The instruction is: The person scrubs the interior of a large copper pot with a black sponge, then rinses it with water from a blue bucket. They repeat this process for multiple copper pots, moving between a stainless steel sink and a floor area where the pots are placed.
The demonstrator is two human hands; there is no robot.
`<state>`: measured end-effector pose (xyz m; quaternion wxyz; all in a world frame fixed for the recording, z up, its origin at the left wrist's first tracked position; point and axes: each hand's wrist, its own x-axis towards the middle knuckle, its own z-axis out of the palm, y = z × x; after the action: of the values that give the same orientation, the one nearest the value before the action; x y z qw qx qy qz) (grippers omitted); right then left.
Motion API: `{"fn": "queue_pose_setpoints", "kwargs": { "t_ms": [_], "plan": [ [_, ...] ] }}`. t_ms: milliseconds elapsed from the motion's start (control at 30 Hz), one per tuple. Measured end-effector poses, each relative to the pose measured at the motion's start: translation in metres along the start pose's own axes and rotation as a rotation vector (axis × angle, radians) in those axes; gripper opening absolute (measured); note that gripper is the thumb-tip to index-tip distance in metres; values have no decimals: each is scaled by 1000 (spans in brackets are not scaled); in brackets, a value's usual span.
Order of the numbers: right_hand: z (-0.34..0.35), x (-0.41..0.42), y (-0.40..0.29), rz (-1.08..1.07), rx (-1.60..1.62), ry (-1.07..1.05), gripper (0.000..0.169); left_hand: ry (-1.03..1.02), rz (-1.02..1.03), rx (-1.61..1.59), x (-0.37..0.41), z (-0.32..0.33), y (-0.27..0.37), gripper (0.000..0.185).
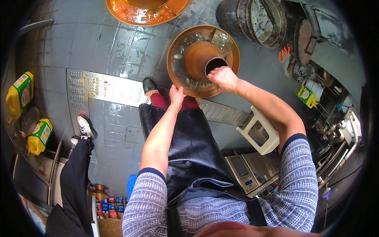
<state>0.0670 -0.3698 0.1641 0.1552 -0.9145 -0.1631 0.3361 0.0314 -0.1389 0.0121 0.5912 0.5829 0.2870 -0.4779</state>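
A copper chimney hot pot (194, 53) with a divided ring of clear broth is before me, tilted somewhat in this view. My left hand (176, 95) grips its near rim, thumb on top. Closed around the lip of the central chimney is my right hand (222, 77), its fingers at the dark opening. Bits of red and pale food float in the broth. A second copper hot pot (142, 13), holding red oily broth, is at the top edge of the picture. I wear a long black apron.
Metal drain grates (115, 89) cross the wet tiled floor. A beige plastic stool (260, 133) is on the right; a sooty metal barrel (239, 17) lies upper right. Yellow oil jugs (20, 94) line the left. Another person's leg and white shoe (86, 127) are at lower left.
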Motion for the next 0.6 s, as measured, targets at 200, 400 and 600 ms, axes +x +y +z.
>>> {"fn": "queue_pose_setpoints", "kwargs": {
  "t_ms": [200,400,600],
  "plan": [
    [-48,-32,-27,8,-21,61,17,-45,48,4,-56,2,44,24],
    [-132,-92,-93,47,-29,100,14,-96,181,99,-144,-7,100,45],
    [-259,-164,-183,87,-50,142,12,-184,581,83,-247,-7,170,53]
  ]
}}
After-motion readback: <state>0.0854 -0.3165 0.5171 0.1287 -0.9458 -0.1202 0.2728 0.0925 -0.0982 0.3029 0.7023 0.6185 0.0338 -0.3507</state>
